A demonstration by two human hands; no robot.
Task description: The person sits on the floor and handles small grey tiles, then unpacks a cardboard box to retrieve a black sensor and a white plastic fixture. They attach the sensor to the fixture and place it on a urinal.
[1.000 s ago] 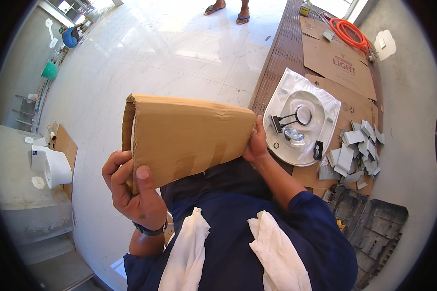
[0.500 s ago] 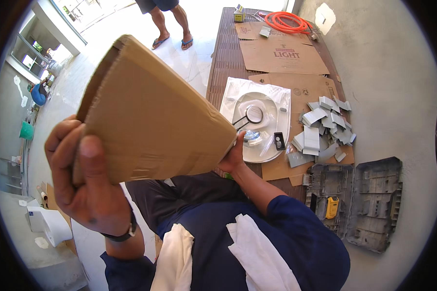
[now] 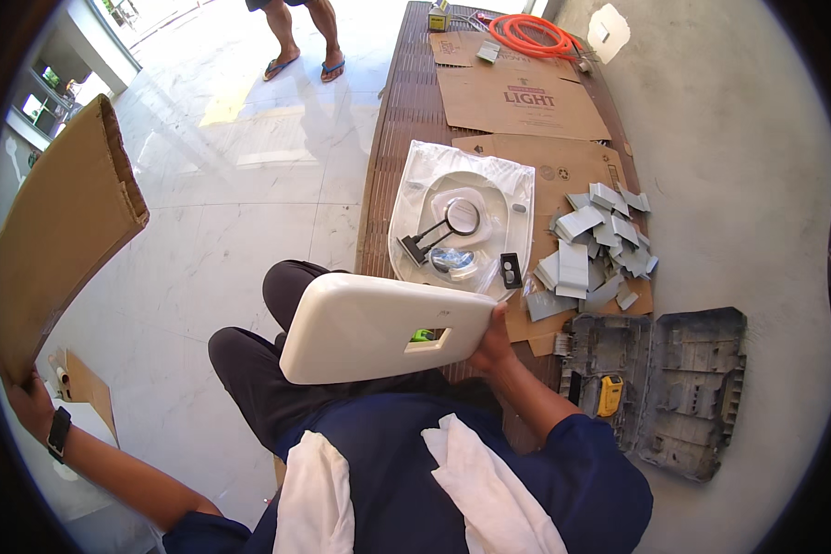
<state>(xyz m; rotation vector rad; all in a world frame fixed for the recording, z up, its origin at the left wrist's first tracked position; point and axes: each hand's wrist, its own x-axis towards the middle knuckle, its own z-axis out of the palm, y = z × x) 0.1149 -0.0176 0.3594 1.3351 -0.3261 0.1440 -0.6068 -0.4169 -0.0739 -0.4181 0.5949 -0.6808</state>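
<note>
My left hand (image 3: pixel 33 409) is stretched far out to the left, closed on the lower edge of a flat brown cardboard box (image 3: pixel 55 217), which stands up at the left rim. My right hand (image 3: pixel 492 341) grips the right end of a white toilet tank lid (image 3: pixel 355 332). The lid has rounded corners and a rectangular hole near its right end, and hangs tilted over my lap. Just beyond it lies a plastic-wrapped white toilet seat (image 3: pixel 417 164) with a round silver-and-black fitting (image 3: pixel 462 218), a bagged blue item (image 3: pixel 451 259) and a small black part (image 3: pixel 511 270) on it.
Flattened cardboard (image 3: pixel 526 103) covers part of the brown slatted table (image 3: pixel 376 198). Right of the seat lie grey offcuts (image 3: pixel 577 258); nearer is an open tool case (image 3: pixel 702 388) holding a yellow battery (image 3: pixel 609 395). An orange hose (image 3: pixel 531 35) lies beyond. Another person's legs (image 3: pixel 282 32) stand far off.
The cardboard box has swung from in front of me far out to the left with my left hand. The white tank lid has come into view, held by my right hand.
</note>
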